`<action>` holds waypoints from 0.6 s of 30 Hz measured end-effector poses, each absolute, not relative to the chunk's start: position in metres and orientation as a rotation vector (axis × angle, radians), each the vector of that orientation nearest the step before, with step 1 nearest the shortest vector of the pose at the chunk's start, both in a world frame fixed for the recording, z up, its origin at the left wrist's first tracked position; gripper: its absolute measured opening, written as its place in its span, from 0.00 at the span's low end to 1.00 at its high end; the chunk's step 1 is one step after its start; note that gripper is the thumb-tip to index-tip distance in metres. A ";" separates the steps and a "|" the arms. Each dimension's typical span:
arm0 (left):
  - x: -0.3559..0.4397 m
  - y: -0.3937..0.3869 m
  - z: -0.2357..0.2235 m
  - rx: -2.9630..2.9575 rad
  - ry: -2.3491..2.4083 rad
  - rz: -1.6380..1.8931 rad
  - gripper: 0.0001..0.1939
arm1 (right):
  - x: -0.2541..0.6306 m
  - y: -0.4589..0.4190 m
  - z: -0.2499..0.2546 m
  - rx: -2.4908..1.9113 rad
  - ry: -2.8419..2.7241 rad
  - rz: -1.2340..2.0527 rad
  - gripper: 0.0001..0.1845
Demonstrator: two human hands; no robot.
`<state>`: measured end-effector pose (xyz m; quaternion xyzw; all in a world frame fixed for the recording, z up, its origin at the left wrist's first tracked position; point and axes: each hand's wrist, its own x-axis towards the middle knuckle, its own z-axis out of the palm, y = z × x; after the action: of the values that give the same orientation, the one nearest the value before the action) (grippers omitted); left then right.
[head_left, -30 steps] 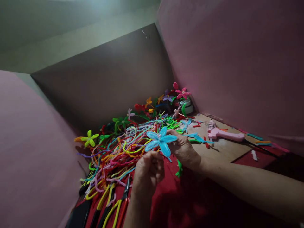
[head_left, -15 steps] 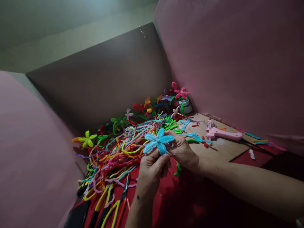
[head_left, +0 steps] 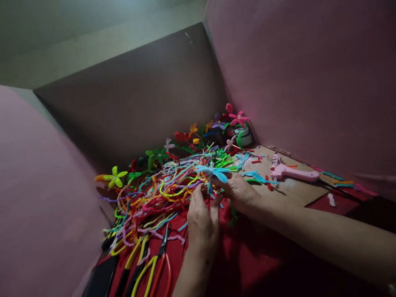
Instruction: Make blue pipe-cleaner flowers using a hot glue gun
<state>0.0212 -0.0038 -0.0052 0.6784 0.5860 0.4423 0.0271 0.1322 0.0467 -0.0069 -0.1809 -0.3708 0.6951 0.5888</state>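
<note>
A light blue pipe-cleaner flower, seen from the side with its petals spread at the top, is held by my right hand just behind and below the petals. Beneath the bloom, my left hand has its thumb and fingers apart, with a thin dark stem between them; whether they touch it is hard to see. Behind both hands lies a large heap of colourful pipe cleaners. Other light blue petal pieces rest on the board to the right of my right hand.
A pink glue gun lies on the wooden board. Scissors and yellow-handled pliers are at front left on the red cloth. Finished flowers line the back, near a jar. Pink walls flank both sides.
The blue flower has tipped from facing me to a side-on, upward-facing pose. My left hand has loosened and dropped below the petals, while my right hand still holds the flower.
</note>
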 end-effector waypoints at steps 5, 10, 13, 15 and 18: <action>0.031 0.003 -0.018 2.463 2.019 1.191 0.13 | 0.131 0.046 -0.012 -0.500 -0.815 1.639 0.13; 0.028 0.004 -0.015 2.485 2.096 1.180 0.11 | 0.131 0.044 -0.014 -0.544 -0.869 1.594 0.14; 0.028 0.004 -0.011 2.354 2.002 1.240 0.11 | 0.130 0.044 -0.014 -0.587 -0.841 1.596 0.15; 0.029 0.004 -0.007 2.193 1.950 1.222 0.11 | 0.129 0.044 -0.014 -0.585 -0.833 1.601 0.14; 0.031 0.003 -0.002 2.007 1.909 1.190 0.10 | 0.129 0.045 -0.015 -0.566 -0.839 1.610 0.14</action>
<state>0.0308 0.0032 -0.0018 0.6644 0.6320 0.3939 0.0636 0.1288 0.0453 -0.0149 -0.2421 -0.3591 0.6892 0.5808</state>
